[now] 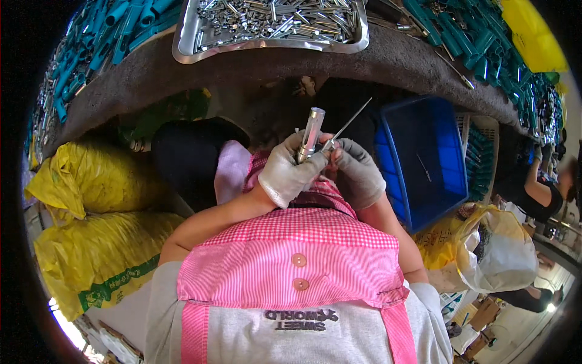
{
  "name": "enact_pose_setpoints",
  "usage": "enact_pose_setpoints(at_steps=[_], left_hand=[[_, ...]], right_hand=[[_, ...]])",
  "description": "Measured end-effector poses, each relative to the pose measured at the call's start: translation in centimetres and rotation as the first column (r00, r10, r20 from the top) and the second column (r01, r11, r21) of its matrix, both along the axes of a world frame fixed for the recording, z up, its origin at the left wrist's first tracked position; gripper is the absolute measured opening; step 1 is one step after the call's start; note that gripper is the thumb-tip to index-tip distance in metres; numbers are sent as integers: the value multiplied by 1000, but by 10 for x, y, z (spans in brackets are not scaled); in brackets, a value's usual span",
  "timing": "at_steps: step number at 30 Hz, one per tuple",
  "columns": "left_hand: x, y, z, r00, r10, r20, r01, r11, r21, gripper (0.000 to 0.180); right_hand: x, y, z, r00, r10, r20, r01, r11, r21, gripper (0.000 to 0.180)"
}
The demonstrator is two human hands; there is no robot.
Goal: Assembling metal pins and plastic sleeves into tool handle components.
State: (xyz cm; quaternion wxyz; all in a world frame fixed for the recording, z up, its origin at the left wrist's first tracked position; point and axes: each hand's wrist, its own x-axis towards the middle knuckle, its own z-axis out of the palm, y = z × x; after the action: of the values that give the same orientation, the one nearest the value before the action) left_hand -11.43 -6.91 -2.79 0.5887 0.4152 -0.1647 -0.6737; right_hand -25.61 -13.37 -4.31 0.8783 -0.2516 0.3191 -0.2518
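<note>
In front of my pink apron, both hands meet in grey-white gloves, some fingertips bare. My left hand (284,175) is closed around a shiny silver metal tube (311,128), its wider end pointing up and away from me. From between the fingers of both hands a thin metal rod (354,119) slants up to the right. My right hand (362,175) pinches near the rod's lower end, where a small metal part is mostly covered by fingers. The left thumb and fingertips also lie close to that spot.
Ahead, a metal tray (273,43) of small metal pins sits on a dark-covered bench (145,68), flanked by teal handles (467,42). Right: a blue bin (394,176) holding a thin rod, and a white sack (503,258). Left: yellow sacks (109,179). Another person (539,191) works far right.
</note>
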Motion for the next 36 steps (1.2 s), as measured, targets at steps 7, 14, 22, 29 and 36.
enact_pose_setpoints(at_steps=[7, 14, 22, 29, 36], left_hand=[[0, 5, -1, 990, 78, 119, -74, 996, -43, 30], [6, 2, 1, 972, 39, -232, -2, 988, 154, 22], [15, 7, -1, 926, -92, -367, 168, 969, 180, 21], [15, 10, -2, 920, -117, -373, 194, 965, 176, 23], [15, 8, -1, 911, -124, -392, 215, 957, 195, 22]], right_hand=[[7, 2, 20, 973, -61, -223, 9, 974, -228, 22], [10, 6, 23, 820, -493, -292, -158, 295, -942, 15], [2, -13, 29, 942, -148, -303, 10, 910, -415, 16], [6, -10, 27, 893, -241, -381, -9, 835, -550, 12], [4, -10, 26, 861, -235, -452, -80, 814, -576, 11]])
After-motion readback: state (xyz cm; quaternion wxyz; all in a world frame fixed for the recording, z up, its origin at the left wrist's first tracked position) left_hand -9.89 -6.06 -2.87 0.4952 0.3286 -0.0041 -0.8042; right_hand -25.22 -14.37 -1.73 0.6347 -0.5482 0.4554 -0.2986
